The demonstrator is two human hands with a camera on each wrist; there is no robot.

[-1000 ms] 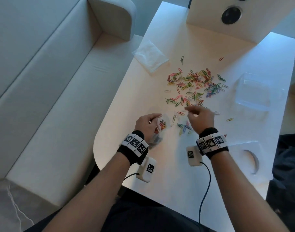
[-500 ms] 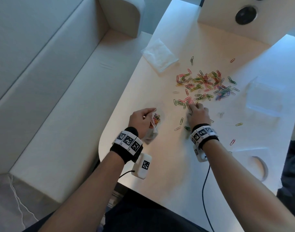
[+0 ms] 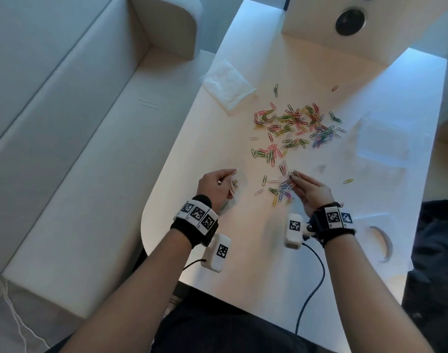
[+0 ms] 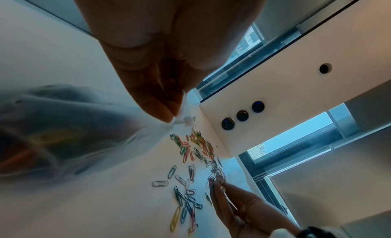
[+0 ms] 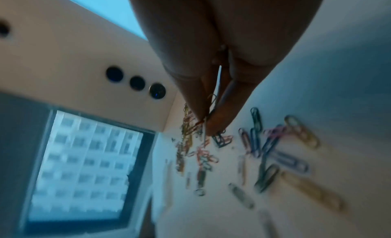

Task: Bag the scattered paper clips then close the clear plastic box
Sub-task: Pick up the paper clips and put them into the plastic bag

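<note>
Coloured paper clips (image 3: 294, 128) lie scattered over the white table (image 3: 218, 250). More paper clips (image 3: 281, 192) sit just in front of my right hand (image 3: 293, 174), which pinches a small bunch of them between thumb and fingertips (image 5: 220, 122). My left hand (image 3: 218, 184) pinches the rim of a small clear bag (image 4: 63, 132) with a few clips inside, left of the right hand. The bag rim shows at my left fingers (image 4: 180, 114). The clear plastic box (image 3: 380, 141) stands open at the right of the table.
A stack of clear bags (image 3: 228, 82) lies at the table's far left. A white flat piece with a curved cutout (image 3: 380, 240) rests near the right wrist. A white panel with round sockets (image 3: 350, 19) stands at the back. A pale sofa (image 3: 77, 123) runs along the left.
My right hand reached into the nearer clips, closed on a bunch and has lifted slightly with them. The left hand has kept hold of the bag, barely moving.
</note>
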